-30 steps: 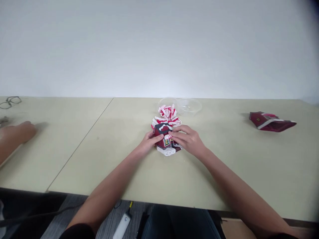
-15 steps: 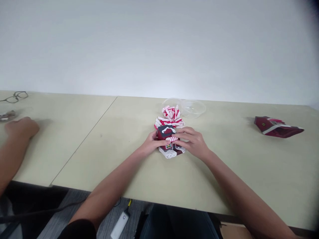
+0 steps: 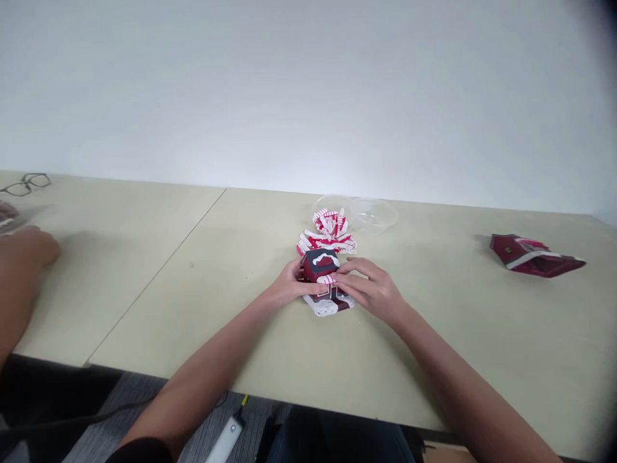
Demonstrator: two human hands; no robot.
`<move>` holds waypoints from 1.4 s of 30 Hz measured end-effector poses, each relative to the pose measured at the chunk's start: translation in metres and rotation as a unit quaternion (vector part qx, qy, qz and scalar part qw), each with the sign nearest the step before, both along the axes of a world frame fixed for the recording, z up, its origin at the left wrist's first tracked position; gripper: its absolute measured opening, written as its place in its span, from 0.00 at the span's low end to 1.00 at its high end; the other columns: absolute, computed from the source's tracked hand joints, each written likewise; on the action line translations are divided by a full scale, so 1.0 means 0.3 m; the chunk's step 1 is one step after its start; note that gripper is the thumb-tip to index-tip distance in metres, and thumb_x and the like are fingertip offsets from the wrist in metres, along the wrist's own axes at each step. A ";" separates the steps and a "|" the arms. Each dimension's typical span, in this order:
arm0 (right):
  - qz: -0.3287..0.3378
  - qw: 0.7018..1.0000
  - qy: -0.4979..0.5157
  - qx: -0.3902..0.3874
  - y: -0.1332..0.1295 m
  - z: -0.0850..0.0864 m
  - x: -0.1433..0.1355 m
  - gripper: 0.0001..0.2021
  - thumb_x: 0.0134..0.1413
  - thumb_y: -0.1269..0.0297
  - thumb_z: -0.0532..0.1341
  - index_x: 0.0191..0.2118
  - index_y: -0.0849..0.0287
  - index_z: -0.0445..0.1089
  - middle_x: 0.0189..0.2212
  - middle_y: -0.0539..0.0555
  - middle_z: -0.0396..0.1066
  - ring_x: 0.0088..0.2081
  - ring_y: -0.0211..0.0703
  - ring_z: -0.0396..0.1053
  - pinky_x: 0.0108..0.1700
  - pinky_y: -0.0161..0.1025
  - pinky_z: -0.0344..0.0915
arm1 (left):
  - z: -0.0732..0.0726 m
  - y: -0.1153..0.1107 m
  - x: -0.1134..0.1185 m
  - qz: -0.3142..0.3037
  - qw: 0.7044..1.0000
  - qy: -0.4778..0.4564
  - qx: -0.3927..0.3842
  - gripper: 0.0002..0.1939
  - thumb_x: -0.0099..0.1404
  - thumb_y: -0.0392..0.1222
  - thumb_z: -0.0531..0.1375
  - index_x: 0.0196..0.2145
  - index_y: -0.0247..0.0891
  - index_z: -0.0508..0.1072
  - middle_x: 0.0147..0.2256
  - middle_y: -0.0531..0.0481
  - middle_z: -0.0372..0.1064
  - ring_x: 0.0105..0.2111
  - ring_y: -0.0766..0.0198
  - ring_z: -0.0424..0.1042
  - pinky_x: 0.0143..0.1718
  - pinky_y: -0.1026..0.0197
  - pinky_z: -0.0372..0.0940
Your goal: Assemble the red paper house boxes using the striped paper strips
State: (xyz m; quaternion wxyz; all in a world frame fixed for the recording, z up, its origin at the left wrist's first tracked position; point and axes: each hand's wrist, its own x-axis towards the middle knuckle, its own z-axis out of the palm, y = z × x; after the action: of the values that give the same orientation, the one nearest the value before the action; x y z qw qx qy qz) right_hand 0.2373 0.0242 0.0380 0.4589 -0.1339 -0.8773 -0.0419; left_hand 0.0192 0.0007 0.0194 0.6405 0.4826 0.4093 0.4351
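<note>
A small dark red paper house (image 3: 318, 260) with a dark grey roof and white trim stands near the middle of the table, on a white base (image 3: 322, 307). My left hand (image 3: 288, 284) grips its left side, with the thumb stretched across the front. A short red-and-white striped piece (image 3: 326, 280) lies against the front of the house. The fingers of my right hand (image 3: 371, 289) pinch its right end, close to my left thumb. Just behind the house lie several more striped pieces (image 3: 330, 242), partly hidden by the roof.
Clear plastic dishes (image 3: 373, 215) sit behind the striped pieces. A dark red, partly collapsed house-printed paper piece (image 3: 540, 257) lies at right. Eyeglasses (image 3: 29, 184) and another person's hand (image 3: 36, 245) are at far left. A seam (image 3: 159, 270) crosses the table.
The view has shifted slightly. My hands keep hold of the house and the striped piece, my right fingers now covering more of that piece. The other person's hand has moved left.
</note>
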 end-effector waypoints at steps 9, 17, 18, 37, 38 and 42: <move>-0.040 0.997 -0.007 0.063 -0.013 -0.025 -0.013 0.11 0.60 0.78 0.60 0.46 0.60 0.70 0.36 0.58 0.73 0.38 0.41 0.73 0.38 0.38 0.74 | -0.001 -0.001 0.003 0.008 1.000 0.012 0.007 0.38 0.39 0.49 0.78 0.48 0.37 0.73 0.45 0.45 0.76 0.41 0.61 0.75 0.42 0.63 0.70; -0.049 0.998 0.015 0.035 -0.019 -0.046 -0.027 0.12 0.60 0.78 0.60 0.45 0.58 0.73 0.37 0.57 0.73 0.40 0.41 0.73 0.39 0.38 0.75 | -0.010 -0.002 0.008 0.023 1.000 0.000 0.008 0.35 0.40 0.48 0.78 0.45 0.36 0.73 0.43 0.46 0.76 0.39 0.62 0.74 0.41 0.63 0.71; -0.052 0.998 0.021 0.031 -0.020 -0.048 -0.029 0.11 0.61 0.78 0.60 0.45 0.58 0.74 0.36 0.57 0.73 0.40 0.41 0.73 0.39 0.38 0.74 | -0.009 -0.003 0.009 0.029 1.000 0.001 0.007 0.36 0.40 0.48 0.78 0.45 0.36 0.73 0.42 0.46 0.76 0.39 0.62 0.74 0.41 0.63 0.71; -0.010 0.995 0.089 -0.043 -0.026 -0.057 -0.049 0.08 0.59 0.76 0.64 0.40 0.57 0.76 0.31 0.53 0.73 0.35 0.39 0.70 0.35 0.38 0.71 | -0.005 -0.013 0.018 0.051 0.998 -0.015 0.016 0.32 0.41 0.46 0.77 0.43 0.35 0.74 0.41 0.47 0.76 0.39 0.61 0.74 0.41 0.63 0.69; -0.007 0.995 0.088 -0.046 -0.025 -0.053 -0.048 0.07 0.58 0.75 0.64 0.40 0.57 0.76 0.31 0.53 0.74 0.34 0.39 0.70 0.35 0.38 0.70 | -0.004 -0.015 0.021 0.055 0.998 -0.021 0.017 0.32 0.41 0.45 0.77 0.43 0.35 0.74 0.41 0.47 0.76 0.40 0.61 0.74 0.41 0.63 0.69; -0.004 0.996 0.069 -0.058 -0.020 -0.034 -0.039 0.06 0.58 0.73 0.66 0.38 0.54 0.77 0.31 0.51 0.76 0.34 0.39 0.68 0.38 0.41 0.67 | 0.010 -0.027 0.031 0.068 0.997 -0.030 0.023 0.31 0.40 0.44 0.77 0.41 0.34 0.74 0.40 0.47 0.76 0.40 0.60 0.73 0.40 0.63 0.68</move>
State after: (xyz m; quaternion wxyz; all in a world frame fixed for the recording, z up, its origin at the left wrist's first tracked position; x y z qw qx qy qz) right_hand 0.2255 0.0181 0.0280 0.5100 -0.1657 -0.8439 0.0164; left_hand 0.0284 -0.0074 0.0225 0.6104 0.4552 0.4110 0.5013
